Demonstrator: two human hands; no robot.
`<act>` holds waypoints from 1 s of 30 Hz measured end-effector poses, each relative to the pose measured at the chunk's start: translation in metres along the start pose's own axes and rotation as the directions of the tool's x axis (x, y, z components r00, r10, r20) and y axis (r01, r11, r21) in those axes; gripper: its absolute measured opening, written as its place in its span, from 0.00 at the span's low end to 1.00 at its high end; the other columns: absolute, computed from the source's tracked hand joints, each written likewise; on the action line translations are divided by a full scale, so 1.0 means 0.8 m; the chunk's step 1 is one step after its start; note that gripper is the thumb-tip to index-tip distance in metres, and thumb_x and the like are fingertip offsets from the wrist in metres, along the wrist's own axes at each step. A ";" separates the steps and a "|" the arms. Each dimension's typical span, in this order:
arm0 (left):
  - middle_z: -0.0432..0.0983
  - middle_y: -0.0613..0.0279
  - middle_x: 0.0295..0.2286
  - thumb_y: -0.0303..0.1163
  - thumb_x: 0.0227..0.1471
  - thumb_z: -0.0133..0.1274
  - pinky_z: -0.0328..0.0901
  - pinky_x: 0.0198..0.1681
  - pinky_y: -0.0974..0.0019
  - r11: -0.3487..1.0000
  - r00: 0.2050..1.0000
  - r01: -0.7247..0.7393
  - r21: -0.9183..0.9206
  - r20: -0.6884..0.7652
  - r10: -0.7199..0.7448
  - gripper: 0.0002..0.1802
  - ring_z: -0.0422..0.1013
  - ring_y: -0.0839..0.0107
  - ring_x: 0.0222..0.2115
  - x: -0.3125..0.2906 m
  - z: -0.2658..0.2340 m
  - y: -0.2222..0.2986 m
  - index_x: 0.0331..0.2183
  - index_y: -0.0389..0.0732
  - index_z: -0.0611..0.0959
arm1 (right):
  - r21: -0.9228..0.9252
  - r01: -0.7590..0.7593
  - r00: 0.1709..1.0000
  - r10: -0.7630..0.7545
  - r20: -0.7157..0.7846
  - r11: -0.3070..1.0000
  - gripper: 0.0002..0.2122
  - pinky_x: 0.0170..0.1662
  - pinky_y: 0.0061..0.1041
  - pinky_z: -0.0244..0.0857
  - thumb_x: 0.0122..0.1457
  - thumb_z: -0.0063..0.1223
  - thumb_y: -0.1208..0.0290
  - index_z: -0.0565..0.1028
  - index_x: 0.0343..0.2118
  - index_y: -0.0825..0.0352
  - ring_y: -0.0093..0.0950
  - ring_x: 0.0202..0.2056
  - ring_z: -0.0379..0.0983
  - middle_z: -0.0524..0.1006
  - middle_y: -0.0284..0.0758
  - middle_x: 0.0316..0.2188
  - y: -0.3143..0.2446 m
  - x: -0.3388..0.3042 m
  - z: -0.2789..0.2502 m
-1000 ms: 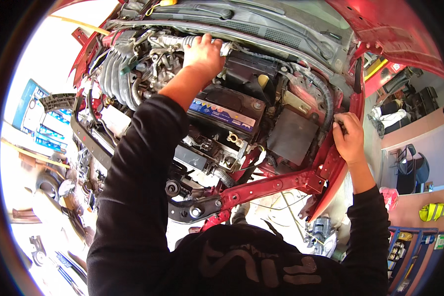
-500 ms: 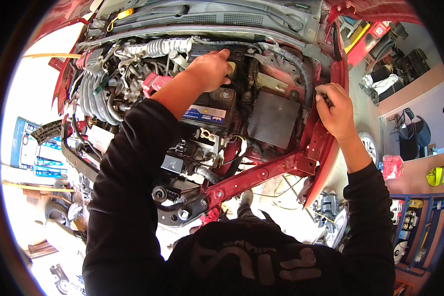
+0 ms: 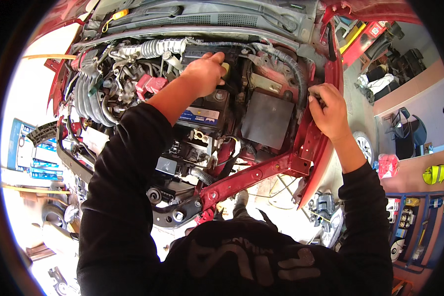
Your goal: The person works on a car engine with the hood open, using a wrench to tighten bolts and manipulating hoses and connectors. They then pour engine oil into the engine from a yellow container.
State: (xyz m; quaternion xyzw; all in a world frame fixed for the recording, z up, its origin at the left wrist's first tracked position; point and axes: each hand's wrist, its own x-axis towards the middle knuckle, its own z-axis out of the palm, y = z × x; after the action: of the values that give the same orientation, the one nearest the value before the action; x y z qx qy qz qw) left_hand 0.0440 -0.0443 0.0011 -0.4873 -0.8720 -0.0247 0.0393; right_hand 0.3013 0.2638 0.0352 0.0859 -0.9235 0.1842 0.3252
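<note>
I lean over the open engine bay of a red car. My left hand (image 3: 204, 74) reaches to the back of the bay. Its fingers curl over a black housing (image 3: 195, 53) beside a yellow cap (image 3: 226, 66), just behind the battery (image 3: 207, 112). What lies under the palm is hidden. My right hand (image 3: 328, 111) grips the red inner fender edge (image 3: 333, 69) at the right side of the bay, with its fingers bent around the metal. Both arms wear black sleeves.
A ribbed grey hose (image 3: 155, 48) and the intake pipes (image 3: 86, 96) lie at the left. A flat black cover (image 3: 266, 118) sits right of the battery. A red cross brace (image 3: 251, 175) runs across the front. Shelves with parts (image 3: 414, 222) stand at the right.
My left hand has moved right, from the ribbed hose to the black housing by the yellow cap. My right hand has stayed on the fender edge. The view has shifted a little.
</note>
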 end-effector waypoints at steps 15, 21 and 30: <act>0.79 0.51 0.56 0.44 0.65 0.65 0.75 0.61 0.46 1.000 0.999 -0.019 -0.020 -0.027 0.018 0.25 0.78 0.46 0.57 -0.068 -0.041 0.011 0.59 0.46 0.84 | -0.060 0.018 0.997 -0.014 0.073 0.998 0.06 0.47 0.42 0.75 0.60 0.62 0.79 0.82 0.40 0.68 0.47 0.41 0.80 0.82 0.43 0.36 0.008 0.001 0.006; 0.80 0.46 0.57 0.46 0.65 0.66 0.73 0.62 0.45 0.993 0.973 0.016 -0.120 0.231 0.012 0.30 0.77 0.43 0.58 -0.184 -0.088 0.058 0.63 0.44 0.82 | -0.074 0.012 0.997 -0.006 0.081 0.997 0.08 0.51 0.45 0.75 0.62 0.61 0.76 0.81 0.42 0.69 0.48 0.45 0.80 0.82 0.43 0.38 0.017 0.002 0.010; 0.84 0.49 0.50 0.40 0.55 0.74 0.73 0.55 0.48 0.832 0.946 -0.089 -0.548 -0.309 -0.102 0.26 0.81 0.46 0.48 -0.349 -0.052 0.232 0.52 0.40 0.89 | -0.260 -0.018 0.964 0.086 0.252 0.965 0.18 0.60 0.49 0.74 0.64 0.62 0.70 0.81 0.57 0.64 0.53 0.57 0.79 0.82 0.47 0.50 0.032 0.035 0.026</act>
State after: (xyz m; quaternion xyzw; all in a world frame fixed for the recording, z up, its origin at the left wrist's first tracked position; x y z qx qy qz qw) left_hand 0.3498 -0.1876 0.0177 -0.4635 -0.8102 -0.3566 0.0394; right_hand 0.2604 0.2776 0.0309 0.0424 -0.9763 0.0593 0.2039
